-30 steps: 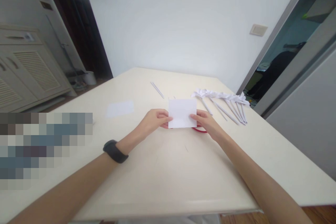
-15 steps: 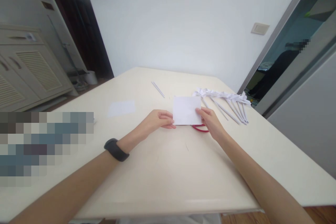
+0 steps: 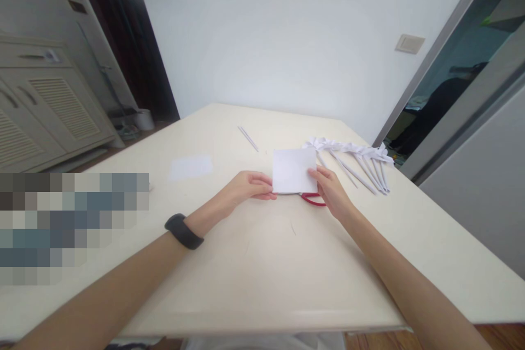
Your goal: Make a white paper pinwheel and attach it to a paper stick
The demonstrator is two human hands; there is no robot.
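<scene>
A small white sheet of paper is held up over the middle of the table between both hands. My left hand pinches its lower left corner between thumb and fingers. At the right edge my right hand grips the sheet, thumb on the near face and fingers behind. Partly hidden below the paper lies a pair of scissors with red handles. Several white paper flowers with rolled paper stems lie to the right, beyond my right hand.
Two thin white paper sticks lie toward the back of the table. Another flat white sheet rests left of my left hand. A white wall rises behind the table. The far left of the table is blurred out.
The view has shifted slightly. Both hands keep the same hold on the paper, and nothing on the table has visibly moved.
</scene>
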